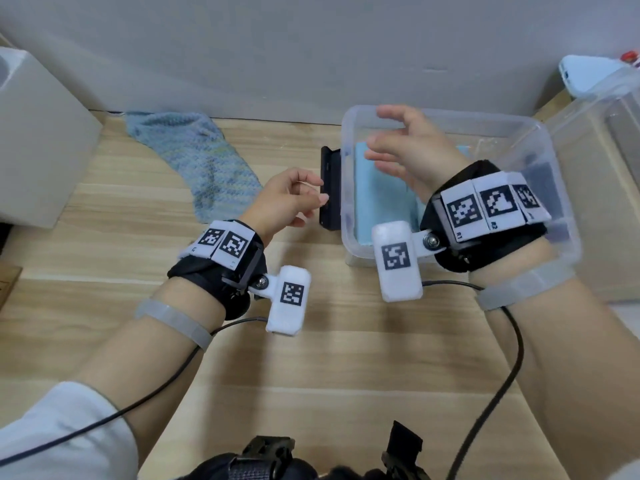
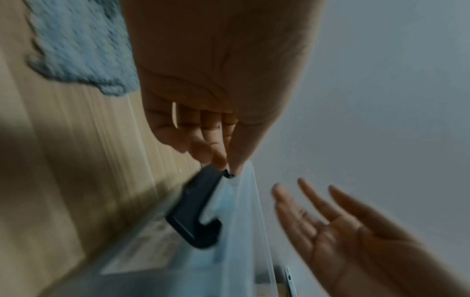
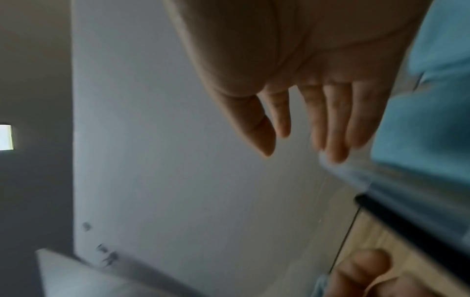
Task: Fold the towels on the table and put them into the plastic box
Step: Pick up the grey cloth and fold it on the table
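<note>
A clear plastic box (image 1: 450,116) stands on the wooden table at the right, with a folded light blue towel (image 1: 381,195) lying inside. A knitted blue-green towel (image 1: 197,157) lies unfolded on the table at the far left. My right hand (image 1: 408,140) hovers above the box with its fingers spread and holds nothing. My left hand (image 1: 308,197) is just left of the box, fingers loosely curled, fingertips by the black latch (image 1: 330,188). The left wrist view shows the left hand (image 2: 216,140) at the latch (image 2: 198,211). The right wrist view shows the right hand (image 3: 305,110) over the towel (image 3: 432,100).
A white box (image 1: 41,140) stands at the table's left edge. A white object (image 1: 585,76) and a clear container (image 1: 606,150) sit at the right. A grey wall runs along the back. Bare wooden tabletop (image 1: 311,375) lies in front of the box.
</note>
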`<action>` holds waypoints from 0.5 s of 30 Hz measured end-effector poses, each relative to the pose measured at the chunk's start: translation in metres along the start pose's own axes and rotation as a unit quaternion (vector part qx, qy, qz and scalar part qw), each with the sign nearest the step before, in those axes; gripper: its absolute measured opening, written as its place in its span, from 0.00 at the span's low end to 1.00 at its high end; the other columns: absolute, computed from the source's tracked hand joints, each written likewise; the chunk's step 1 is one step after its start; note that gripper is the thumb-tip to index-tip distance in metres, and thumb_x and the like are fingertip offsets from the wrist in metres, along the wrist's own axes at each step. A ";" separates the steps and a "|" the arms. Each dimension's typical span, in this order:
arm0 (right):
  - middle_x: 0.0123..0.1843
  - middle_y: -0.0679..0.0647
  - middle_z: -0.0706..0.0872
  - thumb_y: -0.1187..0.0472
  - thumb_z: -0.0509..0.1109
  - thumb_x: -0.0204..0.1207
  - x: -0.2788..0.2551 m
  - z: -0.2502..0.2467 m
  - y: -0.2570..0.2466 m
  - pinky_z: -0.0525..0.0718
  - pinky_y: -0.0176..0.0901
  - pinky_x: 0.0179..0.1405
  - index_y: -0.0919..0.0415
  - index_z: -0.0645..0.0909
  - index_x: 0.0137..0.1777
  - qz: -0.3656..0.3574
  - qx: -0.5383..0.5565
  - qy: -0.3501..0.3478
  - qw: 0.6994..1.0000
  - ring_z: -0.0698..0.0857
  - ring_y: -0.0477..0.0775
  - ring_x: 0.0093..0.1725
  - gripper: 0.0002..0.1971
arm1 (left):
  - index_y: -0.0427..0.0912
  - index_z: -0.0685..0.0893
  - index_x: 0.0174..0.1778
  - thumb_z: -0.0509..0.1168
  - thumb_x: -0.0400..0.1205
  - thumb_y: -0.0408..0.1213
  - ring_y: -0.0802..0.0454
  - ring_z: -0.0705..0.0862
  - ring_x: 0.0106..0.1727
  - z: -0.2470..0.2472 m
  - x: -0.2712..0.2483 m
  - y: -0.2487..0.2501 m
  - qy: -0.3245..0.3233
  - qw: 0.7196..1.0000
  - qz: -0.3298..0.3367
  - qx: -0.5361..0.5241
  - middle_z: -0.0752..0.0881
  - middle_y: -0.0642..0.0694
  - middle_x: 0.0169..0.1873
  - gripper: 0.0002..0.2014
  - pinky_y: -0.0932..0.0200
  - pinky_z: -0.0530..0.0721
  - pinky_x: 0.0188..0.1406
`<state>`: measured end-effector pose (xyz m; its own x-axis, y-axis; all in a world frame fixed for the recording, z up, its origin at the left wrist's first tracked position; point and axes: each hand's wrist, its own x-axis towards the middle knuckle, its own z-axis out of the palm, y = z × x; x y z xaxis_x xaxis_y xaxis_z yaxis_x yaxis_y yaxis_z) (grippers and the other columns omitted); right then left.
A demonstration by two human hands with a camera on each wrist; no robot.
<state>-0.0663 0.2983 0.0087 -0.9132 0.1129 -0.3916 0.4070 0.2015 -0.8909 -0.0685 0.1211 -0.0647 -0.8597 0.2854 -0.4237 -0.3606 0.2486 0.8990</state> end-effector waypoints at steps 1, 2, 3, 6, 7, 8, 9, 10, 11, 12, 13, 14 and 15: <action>0.49 0.53 0.80 0.67 0.65 0.76 -0.007 0.018 -0.005 0.81 0.42 0.55 0.54 0.73 0.62 -0.005 0.035 -0.033 0.999 0.84 0.52 0.48 0.16 | 0.50 0.77 0.44 0.68 0.77 0.31 0.62 0.79 0.26 -0.012 -0.002 -0.008 0.004 1.000 0.001 0.007 0.79 0.54 0.30 0.09 0.67 0.76 0.27; 0.49 0.55 0.81 0.67 0.64 0.77 -0.012 0.037 -0.008 0.83 0.40 0.51 0.54 0.75 0.56 -0.006 0.051 -0.065 0.997 0.85 0.51 0.44 0.11 | 0.49 0.77 0.43 0.67 0.77 0.30 0.63 0.78 0.25 -0.026 -0.005 -0.016 0.010 1.000 -0.002 0.016 0.79 0.53 0.30 0.09 0.68 0.76 0.25; 0.49 0.56 0.81 0.68 0.64 0.77 -0.015 0.055 -0.009 0.84 0.39 0.48 0.54 0.76 0.52 -0.009 0.052 -0.092 0.994 0.85 0.50 0.42 0.09 | 0.49 0.77 0.42 0.66 0.78 0.28 0.65 0.78 0.23 -0.041 -0.007 -0.026 0.018 0.999 -0.005 0.026 0.78 0.52 0.30 0.09 0.70 0.75 0.23; 0.47 0.55 0.82 0.68 0.64 0.77 -0.010 0.113 -0.001 0.83 0.39 0.46 0.55 0.77 0.51 -0.014 0.018 -0.128 0.992 0.83 0.49 0.44 0.08 | 0.47 0.75 0.39 0.63 0.78 0.23 0.68 0.74 0.18 -0.091 -0.012 -0.052 0.049 0.996 -0.020 0.066 0.76 0.50 0.30 0.12 0.74 0.71 0.19; 0.44 0.53 0.81 0.67 0.64 0.77 -0.003 0.131 0.006 0.82 0.40 0.47 0.55 0.76 0.52 -0.004 -0.004 -0.124 0.992 0.82 0.48 0.44 0.08 | 0.47 0.75 0.38 0.63 0.78 0.22 0.68 0.74 0.18 -0.108 -0.012 -0.062 0.059 0.995 -0.028 0.081 0.76 0.49 0.30 0.13 0.73 0.72 0.20; 0.41 0.51 0.80 0.67 0.65 0.76 0.005 0.148 0.015 0.81 0.42 0.47 0.55 0.76 0.53 0.009 -0.031 -0.113 0.993 0.81 0.49 0.43 0.09 | 0.48 0.75 0.38 0.63 0.77 0.22 0.67 0.75 0.20 -0.124 -0.011 -0.071 0.067 0.992 -0.034 0.101 0.78 0.50 0.30 0.14 0.71 0.73 0.23; 0.39 0.50 0.79 0.67 0.65 0.75 0.014 0.162 0.027 0.80 0.45 0.47 0.55 0.75 0.53 0.024 -0.062 -0.097 0.993 0.80 0.50 0.42 0.09 | 0.49 0.76 0.37 0.64 0.76 0.23 0.66 0.77 0.23 -0.139 -0.009 -0.079 0.072 0.989 -0.038 0.124 0.79 0.51 0.30 0.14 0.67 0.73 0.28; 0.38 0.50 0.77 0.68 0.66 0.74 0.023 0.174 0.039 0.79 0.47 0.47 0.54 0.75 0.52 0.041 -0.097 -0.077 0.991 0.79 0.52 0.41 0.10 | 0.50 0.76 0.37 0.65 0.75 0.23 0.63 0.78 0.27 -0.151 -0.006 -0.087 0.074 0.986 -0.040 0.145 0.80 0.52 0.31 0.15 0.63 0.74 0.33; 0.40 0.51 0.77 0.68 0.67 0.72 0.031 0.182 0.053 0.77 0.46 0.45 0.54 0.75 0.53 0.058 -0.143 -0.054 0.986 0.78 0.53 0.40 0.12 | 0.52 0.76 0.36 0.66 0.74 0.23 0.60 0.78 0.31 -0.161 -0.003 -0.093 0.075 0.984 -0.040 0.158 0.80 0.53 0.32 0.15 0.61 0.74 0.37; 0.45 0.53 0.76 0.68 0.67 0.71 0.038 0.189 0.065 0.76 0.44 0.45 0.54 0.75 0.54 0.074 -0.193 -0.032 0.978 0.78 0.54 0.42 0.14 | 0.53 0.76 0.36 0.67 0.74 0.23 0.58 0.78 0.33 -0.168 0.002 -0.098 0.070 0.983 -0.034 0.169 0.80 0.54 0.32 0.16 0.60 0.75 0.41; 0.51 0.55 0.73 0.69 0.67 0.70 0.042 0.194 0.077 0.76 0.42 0.47 0.55 0.76 0.56 0.086 -0.233 -0.012 0.969 0.77 0.55 0.45 0.16 | 0.53 0.77 0.37 0.68 0.73 0.23 0.58 0.77 0.35 -0.173 0.006 -0.102 0.061 0.982 -0.023 0.179 0.79 0.54 0.34 0.16 0.61 0.75 0.44; 0.56 0.57 0.71 0.70 0.67 0.69 0.043 0.197 0.086 0.77 0.41 0.52 0.55 0.76 0.58 0.096 -0.257 0.002 0.962 0.77 0.56 0.49 0.18 | 0.51 0.78 0.38 0.69 0.72 0.24 0.57 0.77 0.36 -0.175 0.010 -0.103 0.042 0.981 -0.009 0.191 0.78 0.54 0.35 0.15 0.63 0.74 0.45; 0.60 0.58 0.69 0.71 0.67 0.68 0.043 0.200 0.093 0.75 0.40 0.56 0.56 0.76 0.59 0.100 -0.271 0.010 0.957 0.77 0.57 0.53 0.19 | 0.49 0.80 0.42 0.71 0.72 0.25 0.56 0.76 0.38 -0.176 0.014 -0.103 0.016 0.978 0.004 0.207 0.77 0.54 0.37 0.14 0.64 0.73 0.45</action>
<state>-0.0725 0.1273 -0.1373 -0.8172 0.2192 -0.5330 0.5301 0.6487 -0.5460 -0.1070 -0.0631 -0.1434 -0.8752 0.2604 -0.4078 -0.1828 0.6024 0.7770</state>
